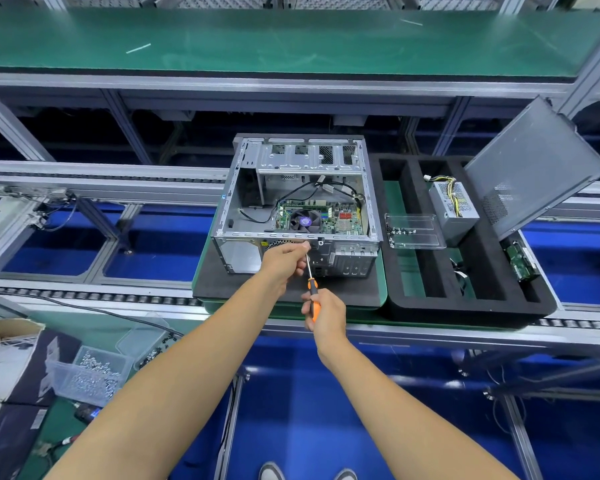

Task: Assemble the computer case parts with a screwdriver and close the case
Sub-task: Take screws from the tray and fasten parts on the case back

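1. On the left, we are seeing a clear plastic tub of small silver screws [90, 377] sitting below the conveyor line, well apart from the work.
2. At the centre, we are looking down into an open silver sheet-metal computer case [297, 206] lying on its side on a dark foam mat [222, 289], with the open side facing up. A green motherboard with a round black fan [321, 218] is sitting inside it.
3. Our left hand [284, 259] is curling its fingertips at the top edge of the case's near panel; it appears to be pinching a screw there, though the screw itself is too small to make out.
4. Our right hand [326, 315] is wrapping closed around the handle of an orange-and-black screwdriver [310, 278]. Its long axis is running nearly straight away from us, with the tip pointing up at the left fingertips and the near panel.
5. To the right, a grey boxy power supply with yellow wires [454, 209] is sitting in a black foam tray [465, 306], near a clear plastic tray [414, 232].
6. Farthest right, a grey metal side panel [534, 168] is leaning off the case.
7. We are judging the job partly done: power supply fitting and closing appear to be remaining.
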Available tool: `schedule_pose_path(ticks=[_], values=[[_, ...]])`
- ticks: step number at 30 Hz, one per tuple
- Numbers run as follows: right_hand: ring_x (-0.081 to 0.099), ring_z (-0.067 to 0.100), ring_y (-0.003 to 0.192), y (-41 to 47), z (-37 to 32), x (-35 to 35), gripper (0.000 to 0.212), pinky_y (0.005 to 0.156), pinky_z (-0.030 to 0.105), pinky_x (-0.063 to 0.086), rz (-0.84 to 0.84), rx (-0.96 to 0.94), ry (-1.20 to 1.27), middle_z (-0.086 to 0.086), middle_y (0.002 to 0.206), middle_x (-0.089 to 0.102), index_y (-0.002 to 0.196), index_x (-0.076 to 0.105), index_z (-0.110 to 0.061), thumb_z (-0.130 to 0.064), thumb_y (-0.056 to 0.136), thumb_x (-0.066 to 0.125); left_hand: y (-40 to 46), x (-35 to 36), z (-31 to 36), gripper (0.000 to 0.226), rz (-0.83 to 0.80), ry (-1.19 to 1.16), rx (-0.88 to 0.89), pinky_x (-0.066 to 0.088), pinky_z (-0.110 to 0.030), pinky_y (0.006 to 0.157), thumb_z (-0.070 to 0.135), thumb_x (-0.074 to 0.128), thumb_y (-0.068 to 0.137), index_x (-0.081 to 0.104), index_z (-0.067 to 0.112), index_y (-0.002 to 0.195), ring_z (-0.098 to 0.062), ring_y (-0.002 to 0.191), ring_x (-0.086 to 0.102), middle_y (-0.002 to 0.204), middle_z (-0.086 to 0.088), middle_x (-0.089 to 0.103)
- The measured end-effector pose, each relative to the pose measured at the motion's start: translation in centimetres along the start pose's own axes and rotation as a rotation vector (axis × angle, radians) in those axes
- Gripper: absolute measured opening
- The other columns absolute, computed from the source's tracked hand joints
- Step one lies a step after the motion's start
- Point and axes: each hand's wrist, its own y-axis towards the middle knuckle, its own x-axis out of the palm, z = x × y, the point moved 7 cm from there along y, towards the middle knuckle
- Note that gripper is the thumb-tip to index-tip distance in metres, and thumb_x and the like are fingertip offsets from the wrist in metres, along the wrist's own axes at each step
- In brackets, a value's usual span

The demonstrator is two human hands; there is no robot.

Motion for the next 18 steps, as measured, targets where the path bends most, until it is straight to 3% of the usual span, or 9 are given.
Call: schedule_pose_path(ticks=[5, 9, 18], values=[[0.046, 0.017, 0.061, -0.5, -0.5, 0.1, 0.024, 0.057, 0.03, 0.034, 0.087, -0.109, -0.172, -0.004, 0.055, 0.057, 0.08, 0.064, -0.007, -0.009, 0.095, 0.045, 0.1, 0.0, 0.2, 0.013, -0.026, 0.009, -0.029, 0.044, -0.016, 0.047, 0.017, 0.068, 0.097, 0.074, 0.006, 0.098, -0.006, 0.051, 0.049, 0.064, 0.0, 0.058], [0.049, 0.014, 0.06, -0.9, -1.1, -0.3, 0.023, 0.06, 0.034, 0.036, 0.181, -0.207, -0.347, -0.007, 0.058, 0.061, 0.078, 0.058, -0.014, -0.017, 0.096, 0.043, 0.1, -0.1, 0.1, 0.014, -0.019, 0.0, -0.015, 0.043, -0.016, 0.047, 0.016, 0.069, 0.096, 0.075, 0.005, 0.1, -0.005, 0.05, 0.049, 0.064, 0.0, 0.058], [0.051, 0.019, 0.061, -1.1, -1.5, -0.1, 0.014, 0.06, 0.036, 0.04, 0.255, -0.263, -0.422, 0.008, 0.072, 0.065, 0.087, 0.055, -0.011, -0.019, 0.097, 0.049, -0.2, 0.4, -0.3, 0.012, -0.009, -0.076, -0.016, 0.044, -0.015, 0.05, 0.019, 0.067, 0.098, 0.072, 0.008, 0.095, -0.004, 0.048, 0.048, 0.07, -0.005, 0.062]])
